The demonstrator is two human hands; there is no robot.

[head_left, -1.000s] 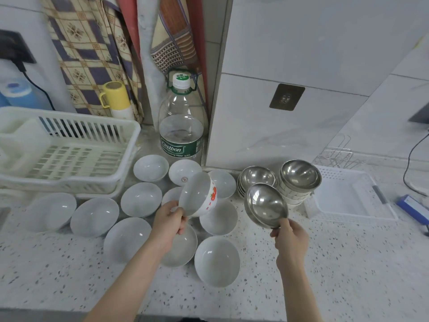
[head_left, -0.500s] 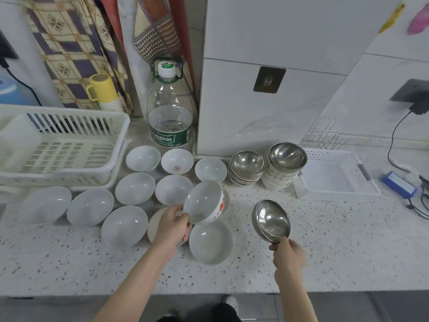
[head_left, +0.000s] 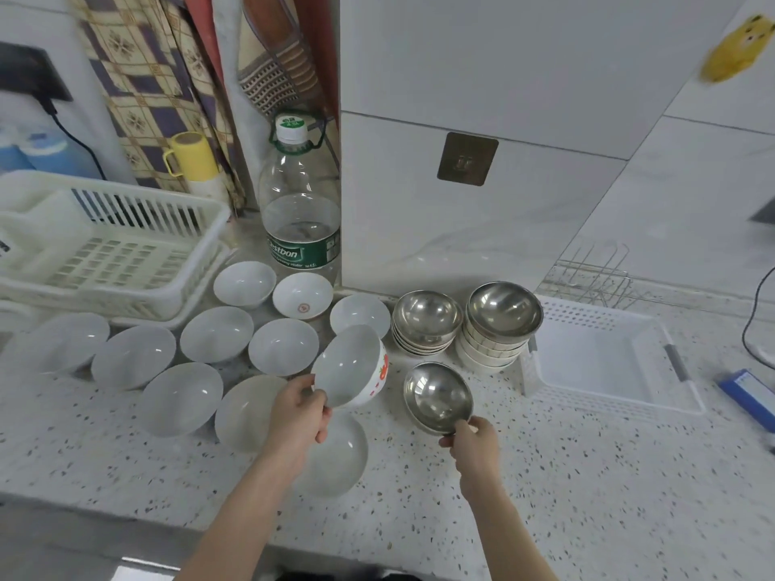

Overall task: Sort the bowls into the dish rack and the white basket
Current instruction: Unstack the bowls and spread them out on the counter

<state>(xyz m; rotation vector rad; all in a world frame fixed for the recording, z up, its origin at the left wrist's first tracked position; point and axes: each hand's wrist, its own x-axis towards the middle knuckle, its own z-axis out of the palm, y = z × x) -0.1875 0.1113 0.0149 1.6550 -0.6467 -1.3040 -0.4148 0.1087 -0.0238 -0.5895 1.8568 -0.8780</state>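
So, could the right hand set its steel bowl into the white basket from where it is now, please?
Probably yes: the right hand holds the steel bowl just left of the white basket, which looks empty, with nothing between them.

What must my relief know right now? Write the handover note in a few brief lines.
Left hand pinches the rim of a white ceramic bowl with red print, held tilted.
Right hand pinches the rim of a round steel bowl.
Cream slatted dish rack at left and white perforated basket at right hold no bowls.
Left: plain white bowls on the counter and two stacks topped with steel bowls.
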